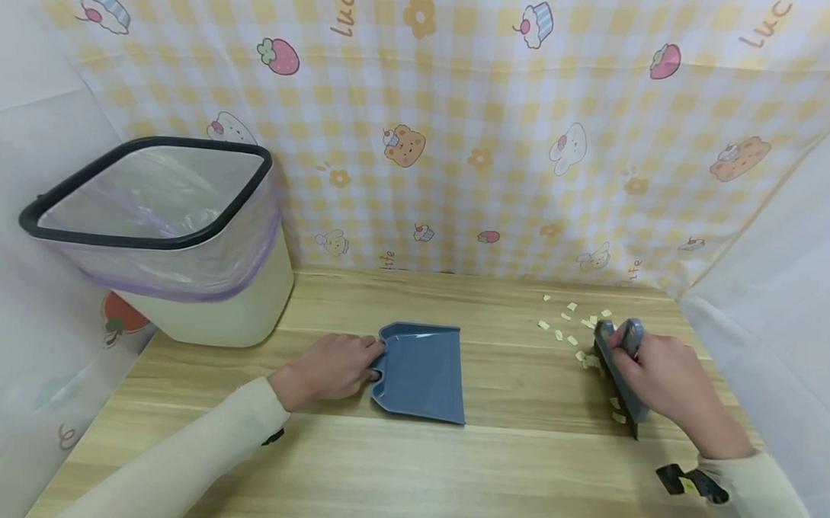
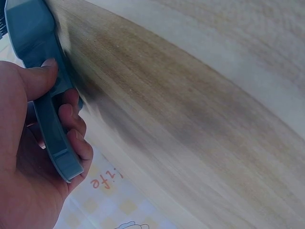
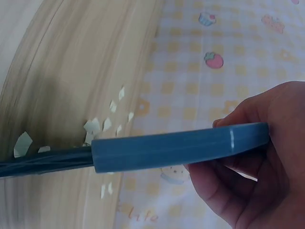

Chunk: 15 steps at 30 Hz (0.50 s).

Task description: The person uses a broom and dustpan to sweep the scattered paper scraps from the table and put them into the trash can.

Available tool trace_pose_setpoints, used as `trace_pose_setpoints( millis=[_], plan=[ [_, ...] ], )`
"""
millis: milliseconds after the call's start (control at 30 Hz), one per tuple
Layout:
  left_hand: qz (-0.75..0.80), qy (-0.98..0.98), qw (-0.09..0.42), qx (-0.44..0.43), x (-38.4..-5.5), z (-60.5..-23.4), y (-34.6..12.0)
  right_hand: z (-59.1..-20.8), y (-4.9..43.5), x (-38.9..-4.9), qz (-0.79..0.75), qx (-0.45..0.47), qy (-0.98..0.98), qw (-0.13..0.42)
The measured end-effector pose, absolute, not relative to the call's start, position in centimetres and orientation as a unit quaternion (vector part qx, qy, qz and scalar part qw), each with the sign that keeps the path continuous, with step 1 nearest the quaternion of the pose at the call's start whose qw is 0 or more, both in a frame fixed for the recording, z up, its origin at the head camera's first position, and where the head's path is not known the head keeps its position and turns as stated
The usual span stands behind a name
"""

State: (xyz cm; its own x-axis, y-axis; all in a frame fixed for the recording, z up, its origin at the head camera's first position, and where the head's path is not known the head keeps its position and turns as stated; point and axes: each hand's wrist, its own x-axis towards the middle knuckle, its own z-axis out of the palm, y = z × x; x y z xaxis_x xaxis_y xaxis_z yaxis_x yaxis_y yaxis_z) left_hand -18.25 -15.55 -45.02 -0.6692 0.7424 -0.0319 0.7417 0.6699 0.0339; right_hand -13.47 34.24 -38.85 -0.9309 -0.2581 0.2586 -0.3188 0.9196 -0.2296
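- Reaching in from the near side, both pale sleeves extend over the wood-grain desk.
- The left hand grips the blue-grey dustpan, thumb on top and the other fingers curled round its handle. The pan sits mid-desk, mouth toward the right; whether its whole underside touches the desk, I cannot tell. It looks like thin plastic, so probably light, stiff and a little slick; the handle is the right place to hold, keeping the lip free.
- The right hand grips a matching brush on the right of the desk, thumb and fingers closed about its handle. Its dark bristles point down; it should be light, with a rigid back and some give in the bristles. The handle suits a firm, easy hold.
- Pale scraps lie beside the brush and scatter beyond it. They seem feather-light and easily flicked; sweeping suits them better than pinching.
- Back left stands a cream bin, black-rimmed, with a soft clear liner.
- Behind everything hangs a yellow-checked cloth.
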Motion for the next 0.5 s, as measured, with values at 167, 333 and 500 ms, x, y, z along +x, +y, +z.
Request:
trace_pose_setpoints(
  millis=[167,333,500],
  plan=[
    [0.007,0.914,0.026,0.404,-18.3,-45.0,-15.5,-38.6,32.9,-13.5,0.154,0.154,-0.969,0.113],
    [0.008,0.915,0.031,0.402,-18.4,-45.0,-15.5,-38.4,31.5,-13.7,0.170,0.167,-0.964,0.119],
    [0.012,0.916,0.034,0.399,-18.4,-45.0,-15.5,-38.3,30.2,-14.0,0.177,0.181,-0.959,0.124]
  ],
)
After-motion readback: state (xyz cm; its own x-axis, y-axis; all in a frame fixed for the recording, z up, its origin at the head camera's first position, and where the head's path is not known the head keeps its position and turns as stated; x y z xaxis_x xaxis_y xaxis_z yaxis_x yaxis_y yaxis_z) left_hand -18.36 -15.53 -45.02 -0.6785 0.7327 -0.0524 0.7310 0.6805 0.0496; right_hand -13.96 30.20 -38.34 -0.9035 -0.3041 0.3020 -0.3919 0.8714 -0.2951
